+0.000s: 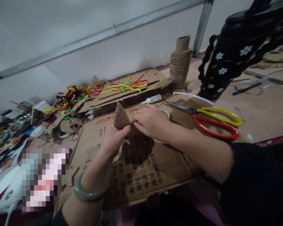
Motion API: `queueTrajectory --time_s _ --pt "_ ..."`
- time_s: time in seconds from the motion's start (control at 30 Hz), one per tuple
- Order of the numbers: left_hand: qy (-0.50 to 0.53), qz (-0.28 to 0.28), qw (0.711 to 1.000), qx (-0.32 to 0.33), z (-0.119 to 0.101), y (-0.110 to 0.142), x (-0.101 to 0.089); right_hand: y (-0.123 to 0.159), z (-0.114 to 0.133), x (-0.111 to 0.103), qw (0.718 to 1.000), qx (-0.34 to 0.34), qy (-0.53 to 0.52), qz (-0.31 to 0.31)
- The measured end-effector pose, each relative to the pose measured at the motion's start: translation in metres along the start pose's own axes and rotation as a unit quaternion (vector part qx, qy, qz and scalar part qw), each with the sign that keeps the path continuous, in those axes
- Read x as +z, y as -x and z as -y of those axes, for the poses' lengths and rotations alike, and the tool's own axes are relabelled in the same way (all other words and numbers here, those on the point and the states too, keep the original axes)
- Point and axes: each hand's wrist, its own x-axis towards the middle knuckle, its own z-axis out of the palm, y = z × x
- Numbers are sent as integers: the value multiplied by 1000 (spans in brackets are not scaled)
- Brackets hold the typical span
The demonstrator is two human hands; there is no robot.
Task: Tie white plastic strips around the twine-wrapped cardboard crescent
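Note:
A cone-like piece coiled from brown twine (120,117) is gripped in my left hand (112,141), its pointed end up and the thumb along its right side. My right hand (152,121) is closed at that same side, fingertips pinched together beside the left thumb. Something small and greyish shows between the fingertips, too small to name. More of the coiled twine shows below the right fingers, in part hidden. Under both hands lies a printed cardboard sheet (141,179). Just beyond the right hand are a small glue bottle (154,99) and a white ring, partly covered.
Scissors (214,135) with yellow and red handles lie at right. Behind stand a twine spool (180,70) and a black flowered tumbler (226,59). Coloured pipe cleaners (124,84) lie on cardboard at the back. Mixed craft scraps and a white glue gun-like tool (10,191) crowd the left.

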Motion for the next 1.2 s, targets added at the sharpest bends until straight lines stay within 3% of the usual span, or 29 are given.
queueTrajectory --time_s 0.43,0.8,1.2 --pt "0 -3 1000 -3 0 0 -1 0 -4 3 1000 -4 -21 -11" --pt "-59 4 998 13 1 1 -1 1 -2 4 1000 17 -18 -18" --pt "-26 -28 999 -9 2 0 -2 0 -5 9 999 5 -34 -38"
